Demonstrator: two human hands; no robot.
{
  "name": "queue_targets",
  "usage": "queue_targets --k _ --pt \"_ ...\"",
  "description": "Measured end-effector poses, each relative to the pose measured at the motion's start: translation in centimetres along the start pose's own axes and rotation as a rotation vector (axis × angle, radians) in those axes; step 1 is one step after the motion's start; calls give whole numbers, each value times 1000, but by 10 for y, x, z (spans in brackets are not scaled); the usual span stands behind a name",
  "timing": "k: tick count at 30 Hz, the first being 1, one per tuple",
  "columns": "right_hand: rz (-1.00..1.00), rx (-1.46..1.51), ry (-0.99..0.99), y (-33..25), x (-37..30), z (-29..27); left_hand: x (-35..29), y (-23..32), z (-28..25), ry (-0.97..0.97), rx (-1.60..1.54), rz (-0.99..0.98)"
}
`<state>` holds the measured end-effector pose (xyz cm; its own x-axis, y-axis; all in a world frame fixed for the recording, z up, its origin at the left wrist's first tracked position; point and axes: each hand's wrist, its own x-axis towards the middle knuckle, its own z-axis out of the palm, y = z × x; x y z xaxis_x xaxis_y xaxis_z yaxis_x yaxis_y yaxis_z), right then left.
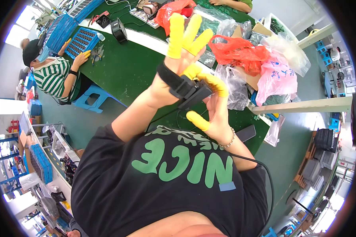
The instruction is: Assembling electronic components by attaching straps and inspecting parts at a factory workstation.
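Observation:
My left hand [186,47] is raised over the green table, its fingers stretched up and spread, with yellow finger cots on them. Around its wrist runs a black strap [171,79] carrying a small black box-shaped device [195,96]. Crossing from the right, my right hand [217,104], also in yellow finger cots, has its fingers curved over the far side of this device. The right thumb lies by the near side, where contact is hard to make out. A black cable [269,185] runs past my right arm.
A dark phone [246,133] lies on the green table [126,71] at right. Red bags [239,53], a pink bag [277,77] and clear bags crowd the far right. At left a co-worker handles a blue tray [83,41] near pliers [98,54]. Another person's arm [235,4] shows beyond.

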<state>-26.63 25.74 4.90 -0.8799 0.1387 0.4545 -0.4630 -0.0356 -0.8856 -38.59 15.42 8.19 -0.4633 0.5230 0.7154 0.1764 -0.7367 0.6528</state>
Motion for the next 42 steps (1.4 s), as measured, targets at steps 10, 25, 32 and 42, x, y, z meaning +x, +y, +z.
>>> queue_targets --k 10,25,32,42 --pt "361 502 101 8 3 -2 4 -3 11 48 224 -27" --pt "260 10 -48 13 3 4 44 7 16 228 -74 -106" --pt "422 304 39 28 -6 10 32 -31 -5 162 325 -206" --pt "341 -235 -62 30 -3 7 50 -54 -8 37 904 -31"
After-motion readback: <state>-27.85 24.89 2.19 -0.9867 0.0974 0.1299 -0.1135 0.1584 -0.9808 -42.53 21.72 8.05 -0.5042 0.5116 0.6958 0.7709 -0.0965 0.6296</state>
